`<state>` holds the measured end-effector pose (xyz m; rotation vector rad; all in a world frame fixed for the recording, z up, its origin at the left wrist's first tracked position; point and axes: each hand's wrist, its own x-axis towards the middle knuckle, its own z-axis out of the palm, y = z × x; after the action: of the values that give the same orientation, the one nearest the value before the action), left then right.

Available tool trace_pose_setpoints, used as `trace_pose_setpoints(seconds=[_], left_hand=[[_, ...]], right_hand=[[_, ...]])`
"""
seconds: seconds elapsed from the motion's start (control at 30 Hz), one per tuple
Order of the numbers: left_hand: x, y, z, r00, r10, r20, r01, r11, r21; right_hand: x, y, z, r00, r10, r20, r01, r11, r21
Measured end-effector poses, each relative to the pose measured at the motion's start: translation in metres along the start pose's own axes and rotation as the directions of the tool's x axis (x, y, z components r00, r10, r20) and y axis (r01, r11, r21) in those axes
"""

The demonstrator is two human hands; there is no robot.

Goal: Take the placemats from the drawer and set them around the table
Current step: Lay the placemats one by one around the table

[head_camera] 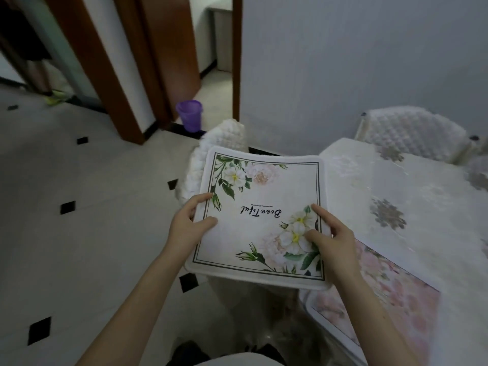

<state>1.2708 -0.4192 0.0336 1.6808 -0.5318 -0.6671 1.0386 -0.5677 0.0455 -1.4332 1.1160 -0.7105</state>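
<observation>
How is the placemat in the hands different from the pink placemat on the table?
The held placemat is in the air, beside the table, gripped by the left hand and right hand; the pink placemat lies flat on the table near its edge. The held one is white with green leaves and black lettering; the pink one is mostly pale pink blossoms, and no lettering is visible. Both are floral with a dark border line.

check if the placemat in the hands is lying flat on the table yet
No, the floral placemat is held in the air beside the table, gripped at its edges by the left hand and right hand.
</observation>
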Motion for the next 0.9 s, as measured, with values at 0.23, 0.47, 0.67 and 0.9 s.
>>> trace_pose_setpoints(seconds=[0.23,0.47,0.67,0.9], left_hand=[[0.033,0.009,-0.150,0.997,0.025,-0.075,-0.026,1.000,-0.010],[0.083,0.008,-0.266,0.994,0.012,-0.111,-0.007,0.999,0.043],[0.146,0.000,-0.309,0.997,-0.013,-0.082,0.015,1.000,0.019],[0.256,0.001,-0.326,0.999,-0.022,-0.049,0.024,0.999,0.041]], right_hand=[[-0.004,-0.042,0.142,0.993,-0.022,0.117,0.010,0.995,0.099],[0.001,-0.062,0.268,0.988,-0.012,0.151,-0.004,0.995,0.104],[0.035,-0.072,0.334,0.993,0.032,0.112,-0.040,0.997,0.072],[0.119,-0.089,0.392,0.992,0.085,0.088,-0.092,0.993,0.078]])
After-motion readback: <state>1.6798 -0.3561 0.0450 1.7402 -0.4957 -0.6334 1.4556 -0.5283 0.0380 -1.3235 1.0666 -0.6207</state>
